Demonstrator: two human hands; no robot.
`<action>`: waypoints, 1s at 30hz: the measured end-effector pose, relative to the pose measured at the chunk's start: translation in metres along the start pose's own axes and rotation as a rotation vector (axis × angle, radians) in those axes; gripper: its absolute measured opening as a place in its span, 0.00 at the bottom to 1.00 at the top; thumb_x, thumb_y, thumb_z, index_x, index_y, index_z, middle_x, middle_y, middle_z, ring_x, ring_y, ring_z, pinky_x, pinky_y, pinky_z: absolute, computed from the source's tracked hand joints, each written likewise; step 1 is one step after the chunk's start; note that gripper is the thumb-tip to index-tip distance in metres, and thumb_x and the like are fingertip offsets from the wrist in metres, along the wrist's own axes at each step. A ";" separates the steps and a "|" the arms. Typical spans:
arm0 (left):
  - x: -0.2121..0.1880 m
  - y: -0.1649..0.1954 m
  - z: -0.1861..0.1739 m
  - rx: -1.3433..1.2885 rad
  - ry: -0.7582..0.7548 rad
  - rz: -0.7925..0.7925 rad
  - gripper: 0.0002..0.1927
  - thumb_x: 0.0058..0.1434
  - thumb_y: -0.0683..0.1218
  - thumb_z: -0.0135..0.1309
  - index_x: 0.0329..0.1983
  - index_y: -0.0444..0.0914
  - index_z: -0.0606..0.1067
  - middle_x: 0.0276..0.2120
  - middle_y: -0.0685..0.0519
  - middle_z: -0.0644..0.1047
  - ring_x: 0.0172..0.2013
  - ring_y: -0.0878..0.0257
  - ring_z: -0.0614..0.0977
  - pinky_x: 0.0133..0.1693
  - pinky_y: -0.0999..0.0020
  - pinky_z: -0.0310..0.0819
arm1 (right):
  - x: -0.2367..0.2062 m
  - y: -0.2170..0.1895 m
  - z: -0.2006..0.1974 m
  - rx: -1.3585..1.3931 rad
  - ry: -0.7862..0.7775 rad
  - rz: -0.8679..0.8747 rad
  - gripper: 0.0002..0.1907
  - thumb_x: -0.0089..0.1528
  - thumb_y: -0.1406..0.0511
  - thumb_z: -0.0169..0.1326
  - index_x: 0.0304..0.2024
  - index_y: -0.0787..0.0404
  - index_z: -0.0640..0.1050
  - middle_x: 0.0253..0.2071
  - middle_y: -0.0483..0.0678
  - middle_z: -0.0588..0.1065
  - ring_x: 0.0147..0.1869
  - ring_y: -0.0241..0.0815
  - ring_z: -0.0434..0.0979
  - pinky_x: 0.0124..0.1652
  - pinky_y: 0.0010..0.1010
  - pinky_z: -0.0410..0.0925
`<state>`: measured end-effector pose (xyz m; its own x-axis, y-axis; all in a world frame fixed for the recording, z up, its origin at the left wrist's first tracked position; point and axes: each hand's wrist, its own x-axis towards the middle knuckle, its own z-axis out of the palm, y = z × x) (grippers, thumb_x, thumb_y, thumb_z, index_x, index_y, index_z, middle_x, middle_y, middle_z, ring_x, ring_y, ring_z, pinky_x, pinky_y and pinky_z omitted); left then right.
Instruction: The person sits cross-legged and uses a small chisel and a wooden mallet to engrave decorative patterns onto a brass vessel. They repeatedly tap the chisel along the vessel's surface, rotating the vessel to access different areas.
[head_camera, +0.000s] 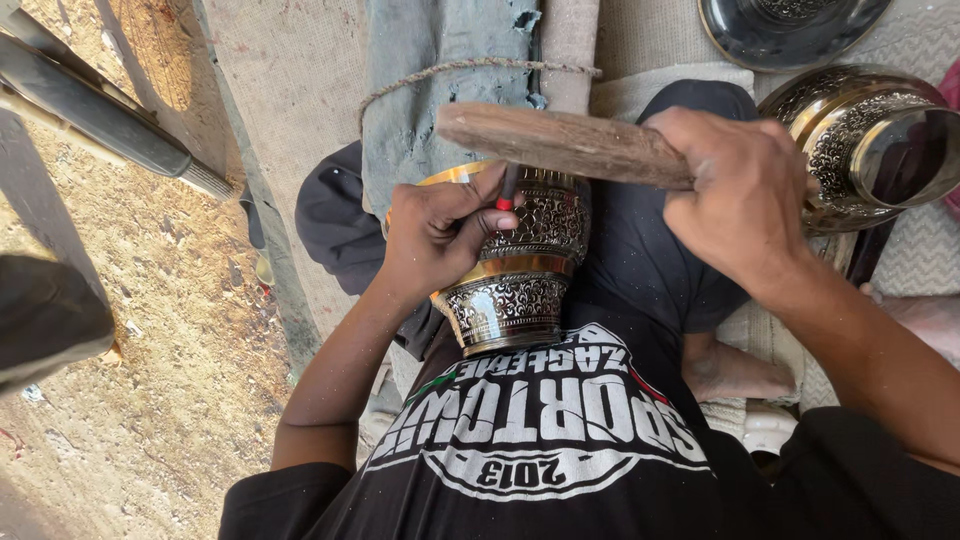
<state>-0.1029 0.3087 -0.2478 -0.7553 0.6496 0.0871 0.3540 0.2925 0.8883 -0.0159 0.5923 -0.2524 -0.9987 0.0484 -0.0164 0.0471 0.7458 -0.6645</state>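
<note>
Left hand pinches a thin red-banded metal chisel against the engraved brass vase on the lap — right hand is wrapped tight around a flat wooden mallet.

The left hand is curling its fingers tight, thumb and forefinger pinching together, forearm angling up from the lower left. The right hand is gripping in a closed fist, wrist bent, knuckles facing up.

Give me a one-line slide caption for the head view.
Left hand steadies a small tool on an engraved metal vase while right hand holds a wooden block above.
</note>
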 end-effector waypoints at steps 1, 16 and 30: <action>0.000 0.000 0.000 -0.002 -0.006 -0.015 0.18 0.61 0.38 0.67 0.54 0.39 0.79 0.36 0.52 0.85 0.35 0.68 0.88 0.40 0.76 0.79 | -0.001 0.001 0.002 0.097 0.042 0.001 0.17 0.60 0.73 0.64 0.52 0.62 0.79 0.40 0.49 0.80 0.42 0.42 0.82 0.40 0.33 0.72; 0.003 0.000 0.006 -0.017 -0.050 -0.061 0.24 0.60 0.36 0.64 0.61 0.39 0.77 0.37 0.52 0.85 0.35 0.68 0.88 0.40 0.77 0.80 | 0.000 0.009 0.010 0.429 0.059 0.083 0.15 0.61 0.70 0.64 0.49 0.58 0.77 0.37 0.42 0.79 0.40 0.33 0.80 0.41 0.28 0.72; 0.007 0.000 0.012 -0.106 -0.093 -0.077 0.24 0.61 0.32 0.60 0.61 0.34 0.76 0.39 0.50 0.85 0.39 0.68 0.87 0.45 0.76 0.81 | -0.001 0.017 0.014 0.376 0.053 0.048 0.12 0.59 0.72 0.62 0.44 0.57 0.77 0.33 0.39 0.78 0.39 0.33 0.79 0.44 0.31 0.71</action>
<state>-0.1011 0.3218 -0.2529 -0.7218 0.6918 -0.0211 0.2328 0.2713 0.9339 -0.0145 0.5959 -0.2743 -0.9927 0.1186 -0.0220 0.0731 0.4462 -0.8919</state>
